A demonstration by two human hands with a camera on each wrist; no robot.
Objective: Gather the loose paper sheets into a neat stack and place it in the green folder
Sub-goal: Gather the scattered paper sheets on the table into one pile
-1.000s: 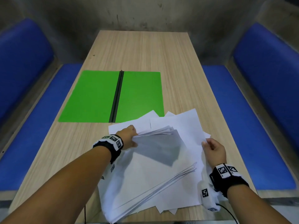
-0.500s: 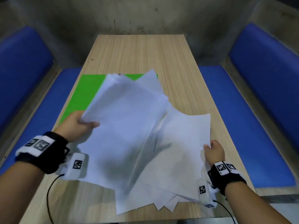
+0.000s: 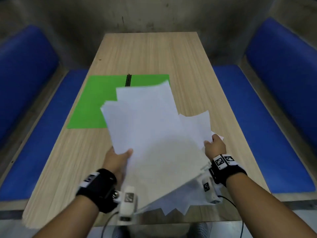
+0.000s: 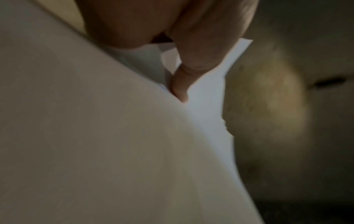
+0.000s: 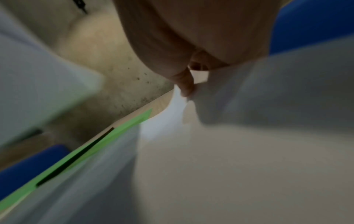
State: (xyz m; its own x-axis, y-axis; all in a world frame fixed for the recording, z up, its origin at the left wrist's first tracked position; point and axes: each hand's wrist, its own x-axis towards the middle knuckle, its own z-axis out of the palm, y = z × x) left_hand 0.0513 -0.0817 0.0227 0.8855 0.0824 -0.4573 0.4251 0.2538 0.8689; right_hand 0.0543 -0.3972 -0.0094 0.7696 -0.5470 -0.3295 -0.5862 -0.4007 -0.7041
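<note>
A ragged bundle of white paper sheets [image 3: 154, 134] is raised off the wooden table [image 3: 147, 54], tilted up toward me, its edges uneven. My left hand [image 3: 120, 156] grips the bundle's lower left corner, thumb on top; in the left wrist view the thumb [image 4: 191, 68] presses on the paper sheets [image 4: 114, 151]. My right hand [image 3: 214, 146] pinches the right edge; the right wrist view shows a fingertip [image 5: 186, 86] on the paper sheets [image 5: 239, 151]. The green folder [image 3: 92, 103] lies open and flat behind the bundle, black spine [image 3: 128, 79] partly hidden by the sheets.
Blue cushioned benches [image 3: 51, 126] [image 3: 257, 126] run along both long sides of the table. A grey concrete wall [image 3: 154, 12] closes the far end. Bare wood shows beyond the folder and to the left of my left arm.
My left hand has swung in from the far left toward the middle, bringing its sheets over the right-hand ones into one lifted bundle. More of the green folder shows now.
</note>
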